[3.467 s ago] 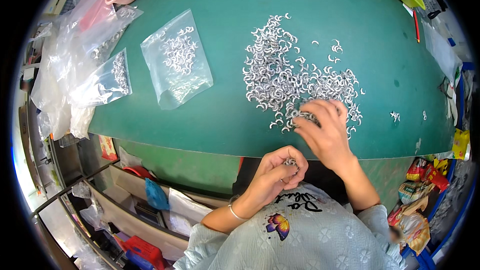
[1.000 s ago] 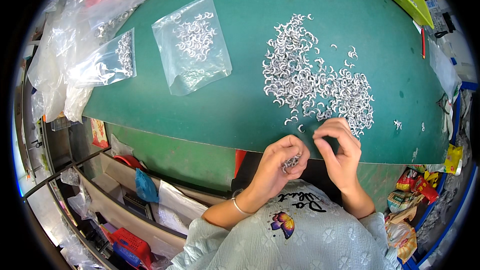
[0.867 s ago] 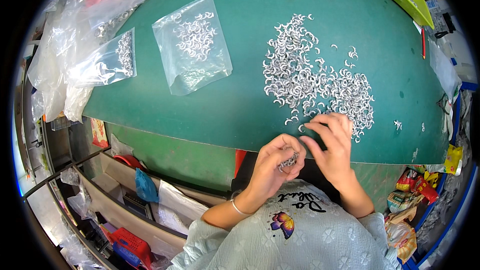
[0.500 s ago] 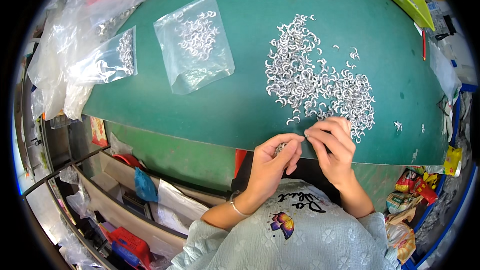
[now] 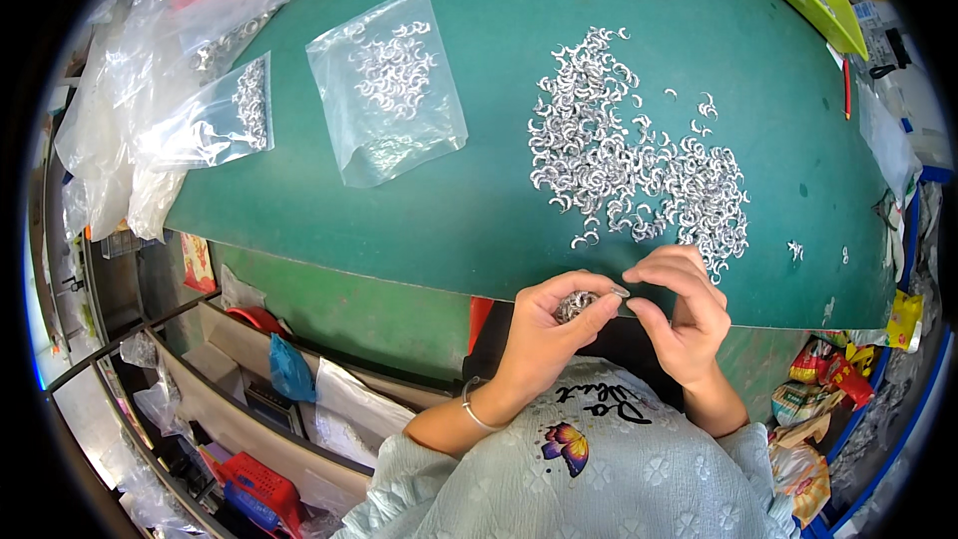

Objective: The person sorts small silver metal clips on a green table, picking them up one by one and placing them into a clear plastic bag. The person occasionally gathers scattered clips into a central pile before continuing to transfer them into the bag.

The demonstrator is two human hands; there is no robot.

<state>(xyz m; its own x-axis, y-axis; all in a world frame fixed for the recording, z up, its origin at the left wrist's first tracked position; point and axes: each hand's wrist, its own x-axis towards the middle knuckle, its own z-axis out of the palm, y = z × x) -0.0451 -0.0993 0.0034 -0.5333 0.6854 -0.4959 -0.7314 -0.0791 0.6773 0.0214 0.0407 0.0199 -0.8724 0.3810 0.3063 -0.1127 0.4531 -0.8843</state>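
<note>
Fingers [image 5: 571, 283], left: around silver crescents [image 5: 576, 305] | green tabletop [image 5: 479, 210] | green floor [image 5: 339, 311] | shelving [image 5: 232, 417]

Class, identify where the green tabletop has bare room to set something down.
Bare: between the flat clear bag and the crescent pile; also right of the pile, below the lime basket. Crowded: the pile itself and the far left, under plastic bags.
</note>
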